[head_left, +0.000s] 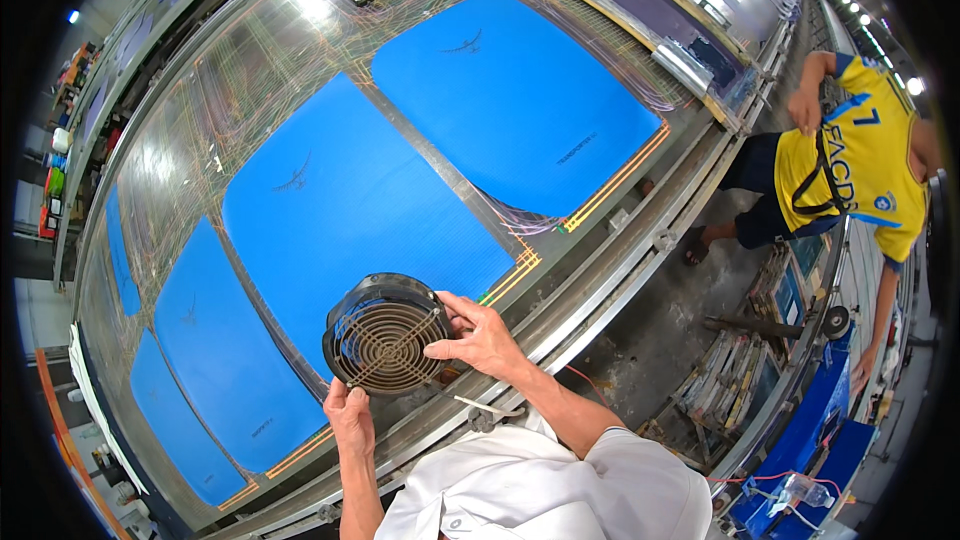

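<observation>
I hold a round black fan (385, 333) with a wire grille over the near edge of a long printing table (600, 260). My left hand (349, 413) grips its lower rim from below. My right hand (478, 334) clasps its right side, fingers over the frame. The fan hovers above a blue fabric panel (350, 210) printed with a small dark bird shape. More blue panels lie on the table: one further along (510, 90) and one nearer the left (215, 360).
Framed printing screens (660, 15) rest on the table's far end. Another person in a yellow shirt (860, 155) stands in the aisle at right. Stacked frames and a blue rack (800, 420) line the aisle. Paint pots (55, 180) sit at far left.
</observation>
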Action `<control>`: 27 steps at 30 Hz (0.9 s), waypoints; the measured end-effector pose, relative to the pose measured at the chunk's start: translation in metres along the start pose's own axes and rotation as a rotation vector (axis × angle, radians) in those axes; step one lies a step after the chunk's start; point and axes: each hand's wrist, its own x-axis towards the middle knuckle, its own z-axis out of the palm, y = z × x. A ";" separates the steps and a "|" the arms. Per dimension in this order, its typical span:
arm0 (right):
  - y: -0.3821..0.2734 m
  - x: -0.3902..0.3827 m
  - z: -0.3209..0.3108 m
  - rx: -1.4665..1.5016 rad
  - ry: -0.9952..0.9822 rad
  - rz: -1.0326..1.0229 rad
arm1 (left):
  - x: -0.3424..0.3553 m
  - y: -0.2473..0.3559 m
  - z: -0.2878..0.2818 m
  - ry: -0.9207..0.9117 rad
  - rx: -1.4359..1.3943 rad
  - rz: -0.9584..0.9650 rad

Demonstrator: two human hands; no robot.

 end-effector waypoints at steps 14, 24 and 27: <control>0.005 0.000 0.001 0.058 0.015 0.006 | -0.002 0.004 0.011 0.062 0.020 0.007; 0.003 0.000 0.000 -0.050 0.018 0.000 | -0.002 0.003 0.009 0.054 0.011 0.010; 0.002 0.000 0.000 -0.049 0.024 0.000 | -0.001 0.001 0.003 0.003 -0.011 0.002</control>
